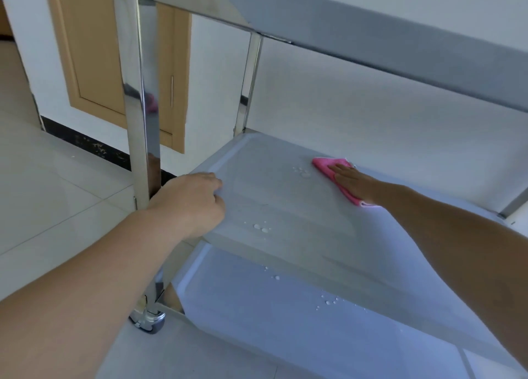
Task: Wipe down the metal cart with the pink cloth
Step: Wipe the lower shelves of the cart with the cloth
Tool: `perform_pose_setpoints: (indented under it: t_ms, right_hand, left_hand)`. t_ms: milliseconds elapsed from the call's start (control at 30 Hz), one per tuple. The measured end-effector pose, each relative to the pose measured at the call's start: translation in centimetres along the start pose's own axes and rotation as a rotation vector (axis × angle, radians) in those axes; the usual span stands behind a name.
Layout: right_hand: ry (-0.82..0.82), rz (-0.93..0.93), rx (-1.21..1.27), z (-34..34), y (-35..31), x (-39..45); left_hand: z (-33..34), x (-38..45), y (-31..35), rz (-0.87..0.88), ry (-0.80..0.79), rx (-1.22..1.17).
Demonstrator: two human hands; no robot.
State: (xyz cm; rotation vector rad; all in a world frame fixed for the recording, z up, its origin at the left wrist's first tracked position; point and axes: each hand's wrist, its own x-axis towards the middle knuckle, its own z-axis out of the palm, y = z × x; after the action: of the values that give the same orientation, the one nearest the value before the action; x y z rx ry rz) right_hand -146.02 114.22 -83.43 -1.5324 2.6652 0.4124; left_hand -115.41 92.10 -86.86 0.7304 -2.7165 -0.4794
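Observation:
A shiny metal cart (pixel 143 121) with three tiers fills the view. On its middle shelf (pixel 285 207) lies the pink cloth (pixel 324 165), near the far edge. My right hand (pixel 353 180) lies flat on the cloth with straight fingers, pressing it onto the shelf. My left hand (pixel 194 201) grips the near left rim of the same shelf, fingers curled over the edge. Water drops (pixel 261 228) sit on the middle shelf, and more drops dot the bottom shelf (pixel 285 315).
The cart's top shelf (pixel 343 27) hangs overhead. A caster wheel (pixel 148 320) stands on the pale tiled floor (pixel 57 192). A wooden door (pixel 94 49) and a white wall with a dark skirting lie behind the cart.

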Motion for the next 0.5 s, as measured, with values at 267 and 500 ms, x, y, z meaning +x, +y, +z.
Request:
perform_pose_setpoints:
  t_ms: [267, 500]
  right_hand:
    - [0.078, 0.004, -0.09, -1.1, -0.1, 2.4]
    - [0.063, -0.112, -0.131, -0.7, -1.6, 3.1]
  left_hand:
    - [0.7, 0.5, -0.2, -0.008, 0.089, -0.051]
    - [0.7, 0.2, -0.1, -0.046, 0.11, -0.088]
